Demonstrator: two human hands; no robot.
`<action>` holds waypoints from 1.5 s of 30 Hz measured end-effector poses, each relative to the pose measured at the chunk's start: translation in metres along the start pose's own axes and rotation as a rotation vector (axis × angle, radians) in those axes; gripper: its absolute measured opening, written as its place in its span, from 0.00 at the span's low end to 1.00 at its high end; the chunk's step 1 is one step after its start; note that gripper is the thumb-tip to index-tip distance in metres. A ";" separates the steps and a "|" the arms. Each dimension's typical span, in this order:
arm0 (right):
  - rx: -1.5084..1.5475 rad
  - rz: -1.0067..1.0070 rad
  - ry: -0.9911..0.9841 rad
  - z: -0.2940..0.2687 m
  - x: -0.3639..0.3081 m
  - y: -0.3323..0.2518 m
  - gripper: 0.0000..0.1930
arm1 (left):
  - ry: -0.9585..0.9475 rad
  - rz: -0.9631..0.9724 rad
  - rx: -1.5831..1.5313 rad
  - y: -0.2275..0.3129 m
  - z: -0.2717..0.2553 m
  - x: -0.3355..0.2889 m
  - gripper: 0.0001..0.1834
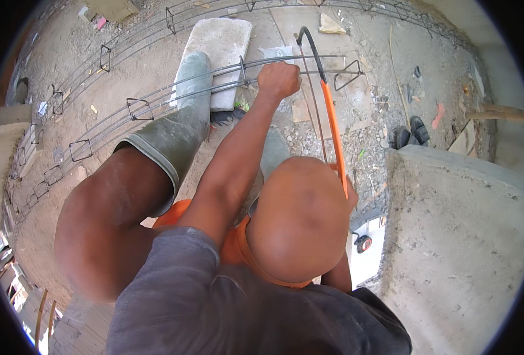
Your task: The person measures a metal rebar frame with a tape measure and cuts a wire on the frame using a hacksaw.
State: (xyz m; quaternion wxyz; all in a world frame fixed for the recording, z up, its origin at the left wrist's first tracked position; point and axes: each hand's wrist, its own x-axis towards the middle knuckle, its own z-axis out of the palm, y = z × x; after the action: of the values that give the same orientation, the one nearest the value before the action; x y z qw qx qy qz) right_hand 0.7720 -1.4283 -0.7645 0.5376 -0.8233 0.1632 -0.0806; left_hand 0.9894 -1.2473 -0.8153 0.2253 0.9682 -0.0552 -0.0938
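Note:
My left hand point(279, 80) is closed in a fist around the bars of a long, thin rebar cage point(149, 97), close to its right end. Square wire stirrups link the bars, which cross over my green rubber boot point(192, 121) above a pale concrete slab point(229, 47). Just right of that fist stands a hacksaw point(334, 124) with an orange and black bow frame, its thin blade beside the bar ends. My right hand point(352, 194) holds the saw's near end; my bent knee hides most of the fingers and the handle.
A second rebar cage point(170, 22) curves along the far ground. On the right rises a concrete block wall point(457, 219), with a pair of dark shoes point(413, 133) by its far corner. A small wheel point(363, 244) shows beside the wall. Rubble and scraps litter the dirt floor.

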 end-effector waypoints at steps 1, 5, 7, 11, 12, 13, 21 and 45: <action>0.010 0.034 0.017 0.015 0.006 -0.002 0.10 | -0.014 -0.014 -0.010 -0.001 0.002 -0.004 0.16; -0.119 -0.214 -0.040 0.086 0.121 -0.031 0.18 | -0.024 0.061 0.012 0.006 -0.007 0.013 0.16; -0.094 -0.163 -0.094 0.094 0.116 -0.029 0.19 | -0.020 0.070 0.026 -0.014 -0.008 0.010 0.16; -0.002 0.024 -0.044 0.010 0.009 -0.006 0.11 | 0.013 0.042 0.017 -0.012 -0.012 0.014 0.16; 0.002 0.058 -0.046 -0.005 -0.009 -0.001 0.11 | 0.002 0.036 0.017 -0.005 -0.005 0.011 0.16; 0.023 0.047 -0.035 -0.006 -0.006 0.012 0.11 | -0.008 0.031 0.019 -0.001 0.000 0.009 0.17; -0.046 -0.162 -0.104 0.100 0.103 -0.028 0.17 | -0.014 0.055 0.042 -0.026 -0.006 0.006 0.17; -0.029 -0.147 -0.014 0.074 0.075 -0.008 0.15 | 0.048 0.067 0.066 -0.006 0.006 0.004 0.16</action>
State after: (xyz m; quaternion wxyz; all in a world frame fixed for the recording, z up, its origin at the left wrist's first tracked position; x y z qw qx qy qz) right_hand 0.8666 -1.3886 -0.7903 0.5193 -0.8414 0.0997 -0.1116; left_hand 0.9929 -1.2448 -0.8237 0.1975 0.9747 -0.0855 -0.0611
